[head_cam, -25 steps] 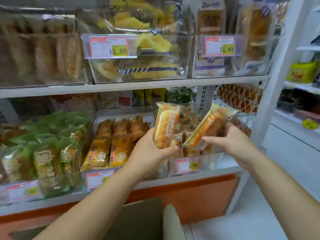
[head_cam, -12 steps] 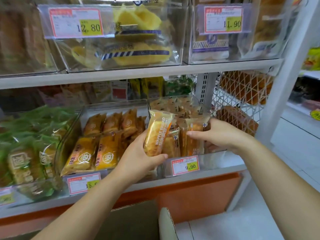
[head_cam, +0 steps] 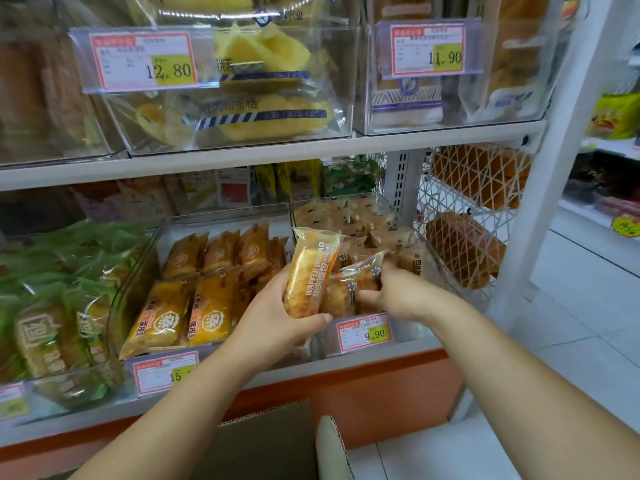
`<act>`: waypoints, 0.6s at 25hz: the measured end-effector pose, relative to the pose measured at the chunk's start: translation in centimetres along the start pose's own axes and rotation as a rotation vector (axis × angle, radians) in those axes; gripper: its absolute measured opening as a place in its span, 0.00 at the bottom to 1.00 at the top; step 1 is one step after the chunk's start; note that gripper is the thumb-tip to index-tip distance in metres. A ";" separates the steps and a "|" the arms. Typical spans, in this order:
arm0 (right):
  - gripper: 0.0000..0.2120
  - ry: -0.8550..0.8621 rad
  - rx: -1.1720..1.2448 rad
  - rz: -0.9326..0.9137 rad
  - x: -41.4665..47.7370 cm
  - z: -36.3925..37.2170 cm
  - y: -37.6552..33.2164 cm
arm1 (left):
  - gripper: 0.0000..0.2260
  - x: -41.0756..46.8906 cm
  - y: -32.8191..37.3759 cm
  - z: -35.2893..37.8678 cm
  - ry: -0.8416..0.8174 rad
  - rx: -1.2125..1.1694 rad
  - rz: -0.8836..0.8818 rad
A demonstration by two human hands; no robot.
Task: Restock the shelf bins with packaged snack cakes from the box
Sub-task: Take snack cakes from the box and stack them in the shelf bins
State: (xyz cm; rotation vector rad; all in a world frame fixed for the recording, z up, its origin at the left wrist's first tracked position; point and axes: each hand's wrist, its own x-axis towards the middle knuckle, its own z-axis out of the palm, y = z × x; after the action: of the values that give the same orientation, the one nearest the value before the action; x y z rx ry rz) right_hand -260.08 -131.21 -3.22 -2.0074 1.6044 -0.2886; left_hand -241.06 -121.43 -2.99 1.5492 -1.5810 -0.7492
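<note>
I see waffle bread packet [head_cam: 308,278] glossy plastic film; shelf bin [head_cam: 138,271] clear smooth plastic; box [head_cam: 270,441] matt corrugated cardboard.

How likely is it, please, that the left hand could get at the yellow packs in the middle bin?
Probably not yet: the left hand grips a waffle bread pack. The yellow packs lie uncovered in the open bin beside it; nothing else blocks them.

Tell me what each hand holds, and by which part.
The left hand grips the orange-and-clear plastic waffle bread packet around its lower half. The right hand grips a clear-wrapped brown snack cake by its right side.
</note>
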 end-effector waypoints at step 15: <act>0.22 0.026 1.072 -0.410 -6.5 -5.2 -0.8 | 0.18 1.9 9.2 -2.2 -0.220 0.673 0.083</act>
State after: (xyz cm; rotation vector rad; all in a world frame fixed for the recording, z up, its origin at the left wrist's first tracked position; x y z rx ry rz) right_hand -263.70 -126.44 2.58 -1.4077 0.7131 -1.0630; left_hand -243.97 -122.32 6.18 1.8908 -2.1954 -0.3564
